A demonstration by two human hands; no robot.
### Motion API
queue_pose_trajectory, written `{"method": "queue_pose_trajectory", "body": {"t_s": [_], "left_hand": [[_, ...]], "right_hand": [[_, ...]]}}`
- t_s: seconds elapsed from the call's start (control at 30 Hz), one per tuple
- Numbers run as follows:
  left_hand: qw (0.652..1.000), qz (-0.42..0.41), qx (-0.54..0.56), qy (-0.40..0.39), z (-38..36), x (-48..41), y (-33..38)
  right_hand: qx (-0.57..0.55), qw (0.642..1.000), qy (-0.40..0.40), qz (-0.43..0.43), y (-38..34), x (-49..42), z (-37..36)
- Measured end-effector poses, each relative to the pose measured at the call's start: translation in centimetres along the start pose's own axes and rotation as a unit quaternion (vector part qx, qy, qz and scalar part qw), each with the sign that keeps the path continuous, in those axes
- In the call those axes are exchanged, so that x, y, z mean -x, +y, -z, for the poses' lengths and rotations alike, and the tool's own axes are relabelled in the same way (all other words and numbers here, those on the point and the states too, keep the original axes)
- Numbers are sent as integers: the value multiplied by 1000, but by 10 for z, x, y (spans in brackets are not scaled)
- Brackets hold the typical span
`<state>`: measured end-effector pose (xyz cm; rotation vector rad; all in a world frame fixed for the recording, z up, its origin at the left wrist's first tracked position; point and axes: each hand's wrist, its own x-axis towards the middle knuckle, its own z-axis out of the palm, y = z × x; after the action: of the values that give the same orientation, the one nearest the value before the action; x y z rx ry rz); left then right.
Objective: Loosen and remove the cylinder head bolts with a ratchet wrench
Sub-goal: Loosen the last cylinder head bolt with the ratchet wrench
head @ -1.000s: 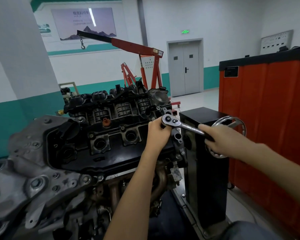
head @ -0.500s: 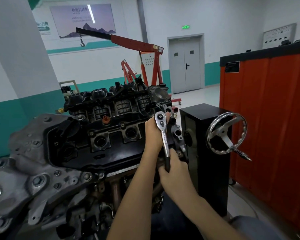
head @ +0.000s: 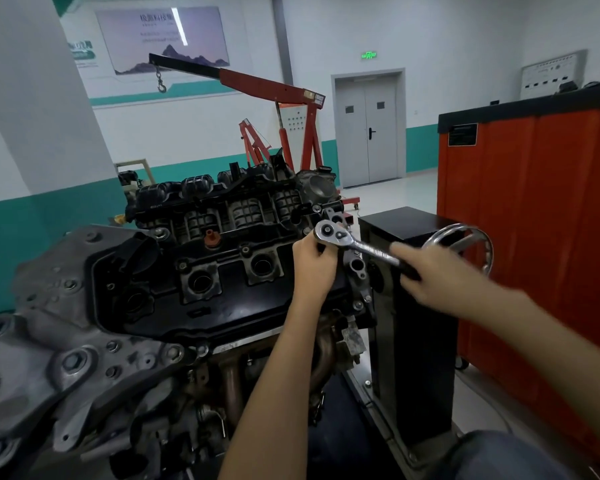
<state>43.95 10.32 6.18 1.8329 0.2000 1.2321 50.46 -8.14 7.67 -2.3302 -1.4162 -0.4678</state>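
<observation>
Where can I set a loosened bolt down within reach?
Free: the flat top of the black stand, between engine and orange cabinet, beside the handwheel; also the valve cover strip below the plug wells. Crowded: the engine's right end, where the left hand and right hand hold the ratchet.

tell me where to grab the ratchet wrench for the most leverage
Grip the ratchet wrench at its dark handle end, coming from the right: the shaft sticks out rightward from the head on the engine, so that end is farthest from the pivot. The right hand grips there; the left hand steadies the head.
</observation>
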Motion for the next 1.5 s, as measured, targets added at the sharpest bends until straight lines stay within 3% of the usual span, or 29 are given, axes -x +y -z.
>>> {"method": "queue_pose_trajectory", "body": {"t_s": [0.07, 0.13, 0.2, 0.27, 0.37, 0.53, 0.63, 0.73, 0.83, 0.93, 1.03, 1.17, 1.3, 1.4, 1.5], "left_hand": [[1000, -13, 1, -11, -2, 0, -1], [1000, -17, 4, -17, -3, 0, -4], [1000, -10, 4, -9, -4, -3, -6], [1000, -2, 1, 0, -5, -5, -6], [1000, -21, 6, -6, -1, -3, -2], [994, -22, 21, -102, 8, -8, 18], [991, -22, 28, -126, 16, -4, 27], [992, -12, 53, -111, 19, 2, 24], [994, -1, 56, -92, 11, 5, 22], [994, 5, 76, -82, 5, 7, 23], [995, 9, 65, -73, 7, 6, 24], [994, 17, 31, -106, 18, 2, 25], [990, 0, -16, -138, 18, -4, 30], [988, -12, -30, -151, 21, -4, 34], [993, 12, 17, -113, 23, 0, 34]], "right_hand": [[-198, 977, 23, -69, -29, 29, -33], [-347, 928, 64, -121, -70, 42, -61], [-411, 893, 91, -159, -105, 37, -81], [-433, 881, 101, -160, -121, 31, -88], [-367, 917, 69, -138, -94, 33, -75], [-118, 992, -44, -20, -4, 9, -7], [57, 997, -39, 47, 14, -22, 20], [76, 996, -12, 37, 9, -19, 16], [-101, 994, 17, -44, -17, 17, -15], [-341, 932, 45, -110, -69, 40, -53], [-411, 899, 67, -134, -106, 37, -76], [-333, 938, 30, -91, -73, 31, -60], [-73, 996, -50, -9, -2, 7, -5], [136, 988, -50, 60, 19, -26, 32], [126, 990, -10, 60, 10, -28, 29]]}}
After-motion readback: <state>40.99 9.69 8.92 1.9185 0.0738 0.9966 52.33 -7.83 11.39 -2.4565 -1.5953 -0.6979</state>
